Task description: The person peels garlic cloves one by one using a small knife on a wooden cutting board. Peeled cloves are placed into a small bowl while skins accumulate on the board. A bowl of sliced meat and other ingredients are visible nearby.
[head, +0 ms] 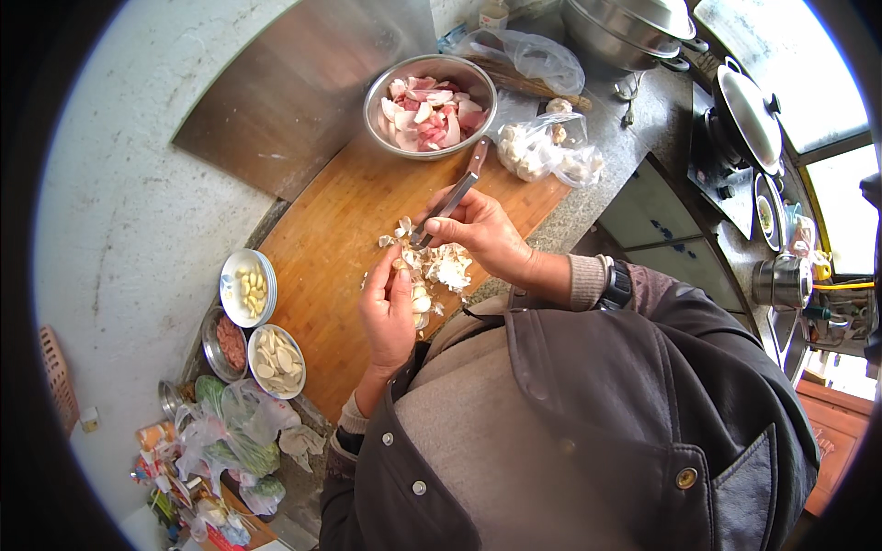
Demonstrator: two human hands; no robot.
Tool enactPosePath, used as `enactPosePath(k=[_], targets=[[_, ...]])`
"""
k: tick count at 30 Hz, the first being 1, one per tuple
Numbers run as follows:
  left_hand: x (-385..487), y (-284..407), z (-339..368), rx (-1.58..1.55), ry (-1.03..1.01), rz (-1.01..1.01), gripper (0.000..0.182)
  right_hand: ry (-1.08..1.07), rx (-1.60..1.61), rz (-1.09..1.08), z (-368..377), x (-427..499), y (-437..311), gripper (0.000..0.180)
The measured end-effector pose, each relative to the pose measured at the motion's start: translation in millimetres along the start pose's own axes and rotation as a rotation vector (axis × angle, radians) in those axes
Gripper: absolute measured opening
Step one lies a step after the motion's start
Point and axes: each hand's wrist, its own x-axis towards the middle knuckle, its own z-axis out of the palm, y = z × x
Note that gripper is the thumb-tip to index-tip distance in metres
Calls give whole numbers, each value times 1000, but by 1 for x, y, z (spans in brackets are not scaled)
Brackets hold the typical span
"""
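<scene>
My right hand [493,231] grips a kitchen knife [451,200] by its blade, the wooden handle pointing away toward the meat bowl. Its tip comes close to my left hand [386,303], which pinches a small garlic clove [399,264] between thumb and fingers. Beneath both hands, a heap of garlic skins [448,267] lies on the wooden cutting board [324,241]. Several garlic cloves [421,303] rest beside that heap, partly covered by my left hand. The fingers of my right hand behind the blade are partly hidden.
A steel bowl of sliced meat [431,113] stands at the board's far end, near a plastic bag of garlic bulbs [544,148]. Left are peeled cloves in stacked bowls [251,288], minced meat [231,342] and a bowl of pale slices [277,361]. A lidded wok [747,117] sits right.
</scene>
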Motion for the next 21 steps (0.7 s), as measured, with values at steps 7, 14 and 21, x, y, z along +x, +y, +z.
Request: enactPosePath(k=[7, 14, 21], targets=[[-2, 1, 9, -88, 4, 2, 41, -149, -80, -87, 10, -6, -4, 25], [-2, -6, 8, 88, 26, 143, 39, -134, -80, -51, 12, -6, -1, 22], [-7, -12, 11, 21, 25, 125, 38, -6, -197, 160, 7, -4, -9, 20]])
